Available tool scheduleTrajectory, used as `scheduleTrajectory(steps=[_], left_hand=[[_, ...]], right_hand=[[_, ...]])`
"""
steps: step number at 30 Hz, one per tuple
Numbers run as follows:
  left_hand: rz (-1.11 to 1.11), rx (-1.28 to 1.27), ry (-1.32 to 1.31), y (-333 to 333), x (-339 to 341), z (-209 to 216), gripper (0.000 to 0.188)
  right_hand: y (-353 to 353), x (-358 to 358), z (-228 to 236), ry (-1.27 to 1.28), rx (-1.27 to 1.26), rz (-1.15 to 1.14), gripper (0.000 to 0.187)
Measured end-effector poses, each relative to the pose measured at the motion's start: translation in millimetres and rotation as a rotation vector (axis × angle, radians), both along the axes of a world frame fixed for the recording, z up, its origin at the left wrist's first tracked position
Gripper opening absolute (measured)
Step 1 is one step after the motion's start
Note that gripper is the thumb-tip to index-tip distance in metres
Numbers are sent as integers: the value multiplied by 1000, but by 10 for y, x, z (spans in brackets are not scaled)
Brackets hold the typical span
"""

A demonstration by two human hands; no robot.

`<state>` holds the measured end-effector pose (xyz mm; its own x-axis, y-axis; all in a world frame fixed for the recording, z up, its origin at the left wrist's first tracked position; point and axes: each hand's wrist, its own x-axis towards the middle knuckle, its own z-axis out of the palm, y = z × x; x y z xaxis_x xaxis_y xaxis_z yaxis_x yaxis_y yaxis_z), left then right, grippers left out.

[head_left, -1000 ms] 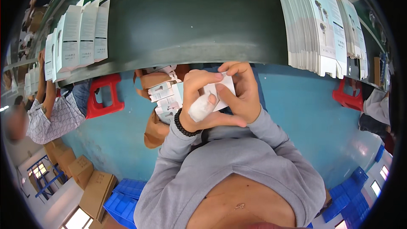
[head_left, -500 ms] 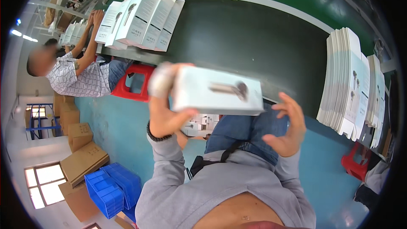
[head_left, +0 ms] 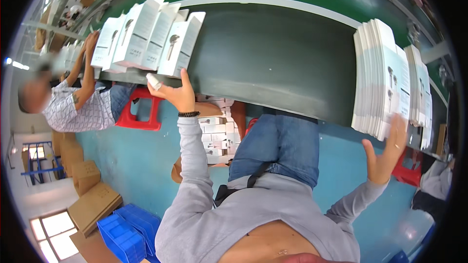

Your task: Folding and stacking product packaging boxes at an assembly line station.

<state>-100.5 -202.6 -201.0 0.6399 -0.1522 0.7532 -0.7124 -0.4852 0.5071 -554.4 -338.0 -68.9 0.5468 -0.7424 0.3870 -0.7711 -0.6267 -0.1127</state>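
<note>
My left hand [head_left: 177, 95] is open just below the nearest white box [head_left: 174, 48] in a group of upright boxes [head_left: 134, 36] at the left of the dark work surface. One finger has a white wrap on its tip, and a dark bracelet circles the wrist. The boxes have raised top flaps and printed pictures of a dark-headed device. On the right my right hand [head_left: 387, 153], a little blurred and with a ring, reaches up with thumb and fingers apart. Its fingertips are by the lower edge of a stack of flat, unfolded white cartons [head_left: 378, 82]; contact cannot be made out.
A second flat-carton stack [head_left: 420, 90] stands farther right. Below the table, an open carton [head_left: 214, 136] contains several white boxes. Another person [head_left: 80, 99] is at the left on a red stool [head_left: 139, 112]. Blue crates [head_left: 129, 231] and brown cartons [head_left: 92, 204] are lower left.
The white box that my left hand held in front of me now stands at the right end of the upright group, released. My right hand has moved right to the flat cartons.
</note>
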Motion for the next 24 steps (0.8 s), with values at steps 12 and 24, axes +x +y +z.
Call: scheduleTrajectory(steps=[12, 24], left_hand=[[-931, -60, -280, -145, -1524, 662, 91], [-1448, 797, -79, -13, -1762, 1020, 78]], right_hand=[[525, -190, -302, -1192, -222, 54, 31], [270, 599, -282, -635, 1163, 439, 21]])
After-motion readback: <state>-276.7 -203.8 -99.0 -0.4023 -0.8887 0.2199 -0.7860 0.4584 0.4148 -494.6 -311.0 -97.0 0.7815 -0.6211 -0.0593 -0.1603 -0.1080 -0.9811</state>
